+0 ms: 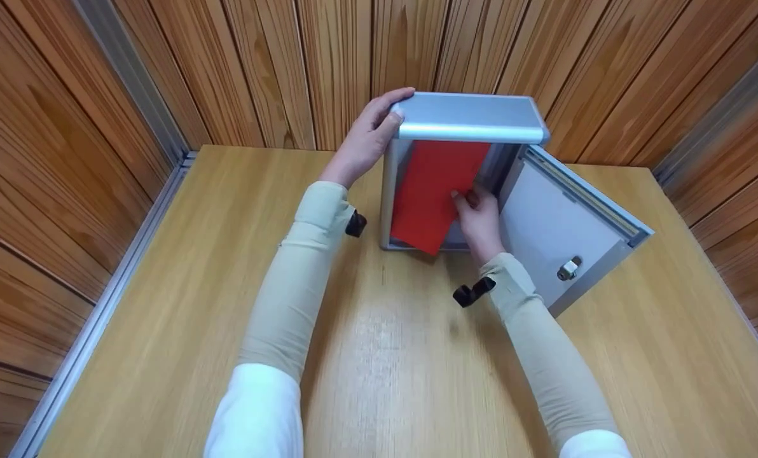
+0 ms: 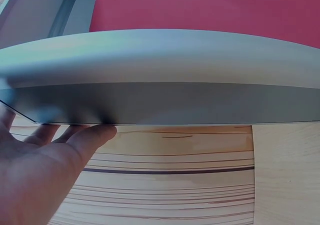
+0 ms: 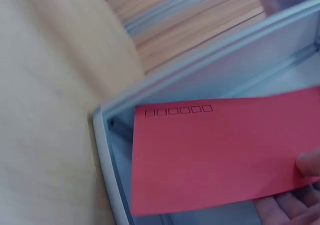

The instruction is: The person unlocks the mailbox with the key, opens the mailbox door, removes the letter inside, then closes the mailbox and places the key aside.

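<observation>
A silver metal box (image 1: 471,113), like a mailbox, stands upright with its front door (image 1: 560,219) swung out to the right. My left hand (image 1: 369,133) grips its top left corner, thumb in front and fingers over the top. Inside the opening, my right hand (image 1: 481,219) pinches the right edge of a red envelope (image 1: 439,184), thumb on its face and fingers behind. The envelope is tilted, its lower corner sticking out past the box's bottom rim. Printed small squares run along one edge of the envelope (image 3: 200,155) in the right wrist view.
The box stands on a wooden table (image 1: 379,356) near the wood-panelled back wall (image 1: 341,70). A lock (image 1: 568,268) sits on the inner face of the open door, which juts toward the right forearm. Metal rails (image 1: 105,299) edge the table on the left.
</observation>
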